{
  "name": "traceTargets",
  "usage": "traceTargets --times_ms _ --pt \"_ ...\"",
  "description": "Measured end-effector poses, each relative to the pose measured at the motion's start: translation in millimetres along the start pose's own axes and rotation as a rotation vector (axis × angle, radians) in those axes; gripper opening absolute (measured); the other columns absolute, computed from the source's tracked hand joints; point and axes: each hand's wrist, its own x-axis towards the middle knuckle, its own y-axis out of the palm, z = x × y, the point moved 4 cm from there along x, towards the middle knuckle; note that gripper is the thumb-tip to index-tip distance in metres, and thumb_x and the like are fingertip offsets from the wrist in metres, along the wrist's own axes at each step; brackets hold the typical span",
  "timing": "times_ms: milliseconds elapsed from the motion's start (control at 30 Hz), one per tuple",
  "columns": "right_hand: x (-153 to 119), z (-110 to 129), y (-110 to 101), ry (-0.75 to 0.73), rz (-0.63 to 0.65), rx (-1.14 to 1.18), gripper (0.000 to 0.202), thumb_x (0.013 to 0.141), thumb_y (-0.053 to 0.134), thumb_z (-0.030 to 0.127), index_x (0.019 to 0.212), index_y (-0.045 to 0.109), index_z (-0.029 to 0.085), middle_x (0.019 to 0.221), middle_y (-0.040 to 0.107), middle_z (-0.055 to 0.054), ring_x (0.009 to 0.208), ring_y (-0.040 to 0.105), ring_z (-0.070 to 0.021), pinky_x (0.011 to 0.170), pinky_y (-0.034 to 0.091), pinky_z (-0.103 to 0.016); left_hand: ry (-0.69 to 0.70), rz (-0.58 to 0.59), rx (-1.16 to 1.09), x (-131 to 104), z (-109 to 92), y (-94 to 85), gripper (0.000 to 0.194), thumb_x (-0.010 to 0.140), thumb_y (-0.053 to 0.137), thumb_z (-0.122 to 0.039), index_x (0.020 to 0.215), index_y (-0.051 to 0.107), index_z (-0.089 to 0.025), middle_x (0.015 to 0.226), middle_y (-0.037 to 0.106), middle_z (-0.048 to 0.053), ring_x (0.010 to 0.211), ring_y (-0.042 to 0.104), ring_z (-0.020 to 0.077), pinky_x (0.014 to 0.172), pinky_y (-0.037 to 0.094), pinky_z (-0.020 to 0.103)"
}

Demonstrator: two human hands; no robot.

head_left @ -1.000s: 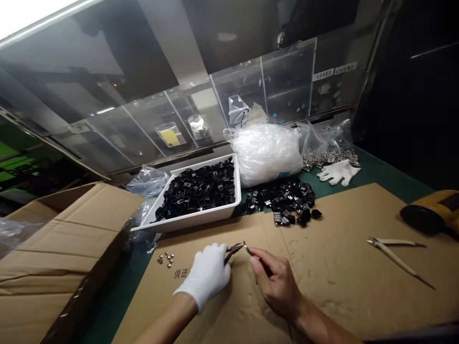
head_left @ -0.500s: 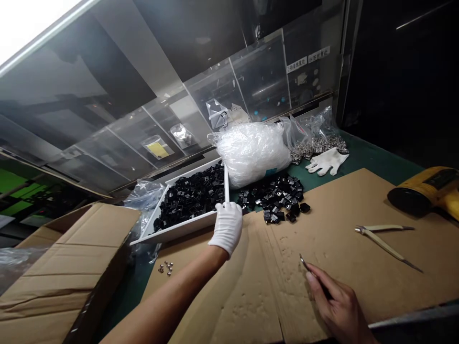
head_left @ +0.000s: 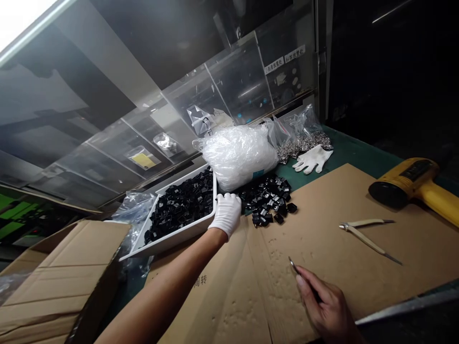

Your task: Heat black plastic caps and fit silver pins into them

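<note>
My left hand, in a white glove, is at the right corner of a white tray full of small black parts. Its fingers are curled down by the tray's edge, next to a loose pile of black parts; whatever they may grip is hidden. Bare and closed, my right hand holds a thin metal tool above the cardboard sheet, the tip pointing up and left.
Pliers and a yellow heat gun lie at the right. Behind are a plastic-wrapped bundle, a white glove and bags of metal parts. A cardboard box stands at the left.
The view has shifted, moving most things leftward. My left hand has moved off the tray's corner toward the loose black pile. The small metal pieces on the cardboard no longer show. My right hand still holds the tool.
</note>
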Motion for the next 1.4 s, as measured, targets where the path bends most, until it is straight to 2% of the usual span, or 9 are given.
traceTargets --times_ms 100,367,600,1000,1233,1400 --pt "0 -1 1 0.004 0.008 0.005 0.030 0.102 0.058 0.025 0.127 0.074 0.022 0.111 0.084 -0.008 0.094 0.083 -0.0244 0.085 0.066 -0.026 0.052 -0.052 0.007 6 -3 -8.8 0.035 0.089 0.046 -0.004 0.115 0.068 -0.005 0.109 0.064 0.024 0.106 0.056 0.0368 0.094 0.036 0.053" --pt "5 3 -1 0.003 -0.003 0.002 0.030 0.102 0.058 0.023 0.128 0.073 0.021 0.111 0.084 -0.009 0.094 0.083 -0.0241 0.085 0.066 -0.025 0.167 -0.144 0.075 18 -25 -23.0 0.047 0.094 0.029 0.001 0.121 0.067 -0.003 0.109 0.065 0.024 0.105 0.056 0.0348 0.099 0.034 0.054" --pt "6 6 -1 -0.017 -0.017 0.011 0.029 0.103 0.057 0.023 0.129 0.072 0.021 0.109 0.084 -0.008 0.090 0.083 -0.0234 0.082 0.067 -0.026 0.182 -0.170 0.133 18 -23 -26.8 0.045 0.094 0.030 0.003 0.118 0.068 -0.001 0.109 0.067 0.026 0.103 0.058 0.0358 0.099 0.038 0.056" --pt "5 4 0 -0.007 -0.004 0.007 0.029 0.103 0.057 0.023 0.129 0.070 0.022 0.109 0.085 -0.007 0.092 0.083 -0.0221 0.083 0.066 -0.024 0.181 -0.171 0.103 21 -28 -20.2 0.042 0.094 0.036 0.002 0.119 0.070 0.000 0.110 0.067 0.026 0.104 0.059 0.0352 0.100 0.037 0.055" --pt "10 5 2 0.012 0.011 -0.040 0.028 0.105 0.055 0.026 0.125 0.072 0.018 0.104 0.085 -0.009 0.089 0.083 -0.0232 0.082 0.066 -0.025 0.159 -0.128 0.011 27 -29 -8.4 0.038 0.093 0.038 0.001 0.105 0.073 -0.002 0.099 0.069 0.026 0.098 0.061 0.0359 0.087 0.040 0.052" --pt "11 6 4 -0.008 0.024 -0.106 0.030 0.105 0.052 0.028 0.124 0.072 0.018 0.107 0.085 -0.010 0.091 0.083 -0.0231 0.083 0.066 -0.025 0.093 -0.140 -0.096 17 -18 -12.3 0.026 0.090 0.048 -0.004 0.098 0.073 -0.006 0.096 0.070 0.022 0.096 0.064 0.0349 0.086 0.042 0.050"
